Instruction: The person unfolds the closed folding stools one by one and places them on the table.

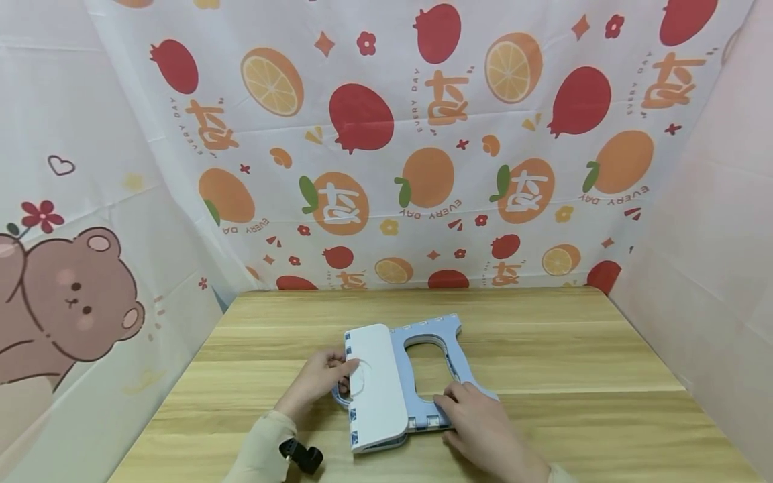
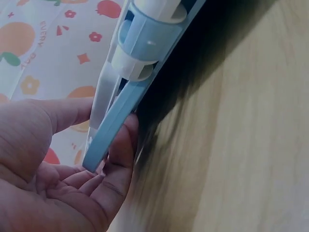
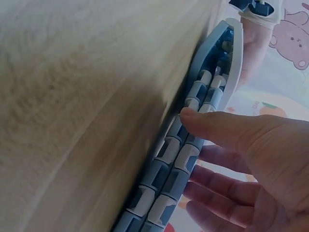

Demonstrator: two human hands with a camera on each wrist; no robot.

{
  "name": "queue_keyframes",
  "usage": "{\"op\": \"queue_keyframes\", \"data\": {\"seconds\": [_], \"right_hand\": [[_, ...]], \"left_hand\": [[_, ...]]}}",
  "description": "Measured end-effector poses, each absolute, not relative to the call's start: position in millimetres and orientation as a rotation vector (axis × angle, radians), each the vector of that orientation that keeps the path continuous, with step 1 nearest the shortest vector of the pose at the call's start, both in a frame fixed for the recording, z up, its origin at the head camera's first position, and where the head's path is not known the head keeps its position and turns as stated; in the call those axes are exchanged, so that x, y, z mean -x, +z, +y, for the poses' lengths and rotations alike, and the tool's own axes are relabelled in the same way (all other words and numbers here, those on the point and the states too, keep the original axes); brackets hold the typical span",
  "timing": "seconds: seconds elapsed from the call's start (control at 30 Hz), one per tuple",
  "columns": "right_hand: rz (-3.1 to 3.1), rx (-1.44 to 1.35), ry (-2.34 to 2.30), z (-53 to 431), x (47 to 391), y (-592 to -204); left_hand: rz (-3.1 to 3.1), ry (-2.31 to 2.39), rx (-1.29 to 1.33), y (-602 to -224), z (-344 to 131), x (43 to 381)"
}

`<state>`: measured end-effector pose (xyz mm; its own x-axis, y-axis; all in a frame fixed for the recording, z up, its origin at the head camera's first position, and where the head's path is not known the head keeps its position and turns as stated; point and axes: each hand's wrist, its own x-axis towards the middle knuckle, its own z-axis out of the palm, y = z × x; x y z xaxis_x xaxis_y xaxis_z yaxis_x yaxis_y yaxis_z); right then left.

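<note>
Folding step stool (image 1: 392, 382) lies on the bench (image 1: 574, 355), the left-hand grip (image 1: 323, 377) pinching its left edge, the right-hand grip (image 1: 474, 419) loosely spread against its near hinged edge.

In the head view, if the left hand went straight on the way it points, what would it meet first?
Most likely the white panel of the folding stool, straight away: the left hand's thumb touches it near the edge. Its exact depth there is hard to judge.

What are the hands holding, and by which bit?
A stool. The left hand grips its edge at the handle; the right hand grips the hinged edge of the blue frame.
</note>
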<state>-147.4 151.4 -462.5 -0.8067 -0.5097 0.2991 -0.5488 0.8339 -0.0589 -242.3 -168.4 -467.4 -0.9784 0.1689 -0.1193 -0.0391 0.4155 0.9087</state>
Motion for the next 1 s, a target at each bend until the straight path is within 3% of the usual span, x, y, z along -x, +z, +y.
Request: {"op": "queue_keyframes", "data": {"seconds": [0.43,1.0], "right_hand": [[-2.626,-0.768,0.151,140.7,146.2,-465.2],[-2.597,-0.859,0.26,128.1,144.3,-451.4]], "left_hand": [[2.468,1.681,0.076,-466.2,-168.9,239.7],[2.469,1.854,0.062,-435.4,-175.5,241.6]]}}
